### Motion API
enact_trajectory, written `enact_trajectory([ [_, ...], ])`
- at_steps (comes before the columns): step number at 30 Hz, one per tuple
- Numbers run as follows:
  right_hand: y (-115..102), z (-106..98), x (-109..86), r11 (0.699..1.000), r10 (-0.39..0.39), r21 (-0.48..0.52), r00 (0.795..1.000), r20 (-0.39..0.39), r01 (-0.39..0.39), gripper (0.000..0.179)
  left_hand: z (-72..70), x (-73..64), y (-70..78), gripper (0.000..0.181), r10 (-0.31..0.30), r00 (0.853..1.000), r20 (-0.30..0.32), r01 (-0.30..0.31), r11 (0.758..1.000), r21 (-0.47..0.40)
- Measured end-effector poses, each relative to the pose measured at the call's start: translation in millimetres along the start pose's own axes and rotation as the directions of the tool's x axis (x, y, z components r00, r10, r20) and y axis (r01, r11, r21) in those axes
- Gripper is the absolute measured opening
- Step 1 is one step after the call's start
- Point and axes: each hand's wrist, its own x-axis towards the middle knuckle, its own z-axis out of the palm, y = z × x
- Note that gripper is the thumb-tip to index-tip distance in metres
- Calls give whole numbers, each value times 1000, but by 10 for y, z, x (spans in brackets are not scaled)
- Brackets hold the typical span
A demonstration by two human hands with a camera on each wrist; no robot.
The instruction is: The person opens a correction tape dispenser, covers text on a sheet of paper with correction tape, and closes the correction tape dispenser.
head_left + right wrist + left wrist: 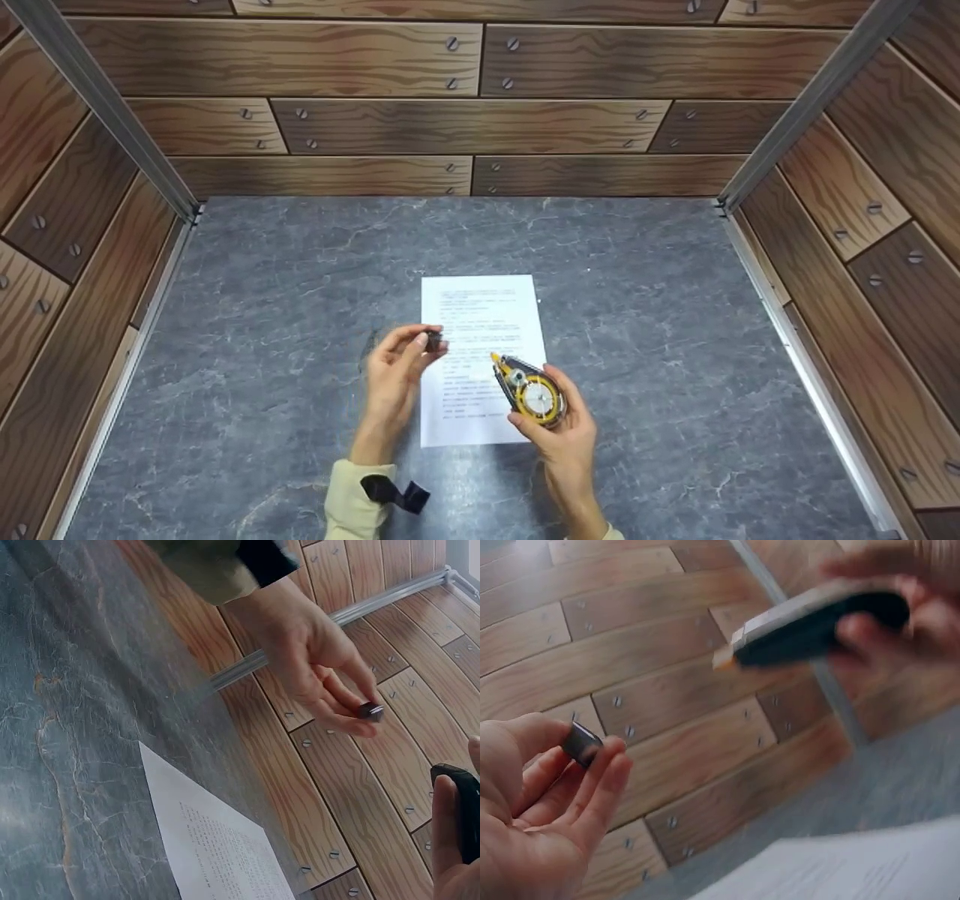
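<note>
My right hand (571, 442) grips a correction tape dispenser (538, 401) with a clear dark body, a yellow and white reel and a yellow tip. Its tip points up and to the left, over the paper. Between thumb and fingers, my left hand (388, 386) pinches a small dark cap (582, 744), held apart from the dispenser. Below both hands a white sheet of printed paper (469, 431) lies on the table. In the right wrist view only the dark edge of the dispenser (466, 802) shows, at the right border.
The grey marbled table (300, 262) is bordered by wood-patterned walls (375, 127) at the back and both sides. Metal posts (817, 105) stand at the back corners. A black strap (382, 489) sits around the left sleeve.
</note>
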Motion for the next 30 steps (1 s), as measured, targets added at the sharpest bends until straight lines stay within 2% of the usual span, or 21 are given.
enact_trajectory([
  [2, -18, 10, -8, 1000, -27, -5, 1000, 14, 27, 83, 114, -46, -22, 15, -24, 999, 20, 26, 993, -111],
  [4, -38, 21, -19, 999, -49, -5, 999, 20, 49, 82, 232, -98, -50, 19, -52, 998, 31, 57, 975, -214],
  [9, -93, 50, -46, 997, -82, -3, 996, 26, 82, 81, 516, -231, -140, 21, -118, 993, 25, 117, 891, -439],
  [13, -138, 69, -74, 997, -78, -7, 997, 26, 79, 80, 675, -323, -215, 20, -164, 986, 10, 144, 830, -538],
  [16, -165, 77, -94, 997, -70, -12, 997, 24, 70, 80, 752, -376, -263, 23, -182, 983, -5, 146, 808, -570],
  [18, -175, 81, -103, 997, -69, -14, 997, 25, 70, 80, 794, -398, -290, 26, -186, 983, -13, 145, 805, -575],
  [20, -182, 86, -109, 997, -71, -13, 997, 26, 71, 80, 832, -415, -317, 28, -188, 982, -12, 149, 813, -563],
  [25, -192, 101, -119, 997, -78, -4, 997, 30, 78, 80, 902, -458, -375, 26, -200, 980, -2, 171, 844, -508],
  [30, -218, 107, -129, 996, -89, -6, 996, 23, 89, 79, 947, -501, -399, 24, -187, 982, -2, 164, 871, -464],
])
